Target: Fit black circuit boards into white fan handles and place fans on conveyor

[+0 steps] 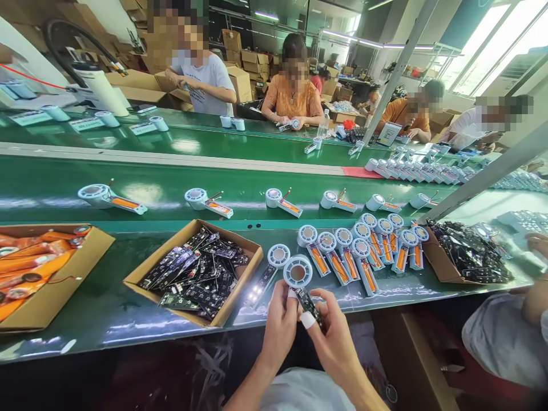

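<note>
My left hand [280, 325] and my right hand [331, 331] meet at the near edge of the green bench. Together they hold a white fan housing [297, 271] with a round head. A black circuit board [309, 307] lies along its handle under my right thumb, which has a white tape wrap. Just beyond my hands, on the bench, lie another round white head [278, 255] and a black board [261, 283]. A cardboard box of black circuit boards [201, 274] sits to the left of my hands.
Several assembled white housings with orange inserts [359, 254] lie in rows at right. A box of orange parts [38, 268] stands far left. A green conveyor belt [171, 188] carries spaced housings. Several people work across it. A neighbour's arm [537, 274] and box of boards [466, 254] are at right.
</note>
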